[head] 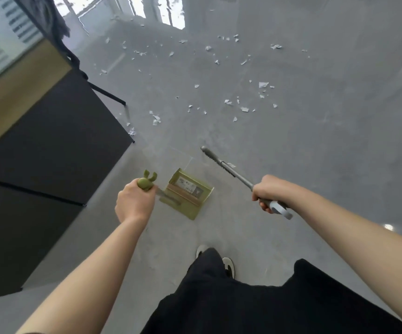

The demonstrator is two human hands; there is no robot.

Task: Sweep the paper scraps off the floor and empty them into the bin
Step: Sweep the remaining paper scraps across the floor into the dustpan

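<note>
Many white paper scraps (244, 109) lie scattered over the grey floor ahead, from the middle of the view to the far windows. My left hand (135, 203) grips the green top of the dustpan's long handle. The olive-green dustpan (190, 192) hangs low over the floor just ahead of my feet, and I see no scraps in it. My right hand (271, 192) grips the grey broom handle (233, 173), which slants forward and left to its narrow head (206, 151) near the floor. No bin is in view.
A black table (50, 145) with a wooden edge fills the left side, its thin legs reaching out onto the floor. Dark cloth hangs at the far left. Glass panels stand at the back. My shoes (227, 265) and black clothing are at the bottom.
</note>
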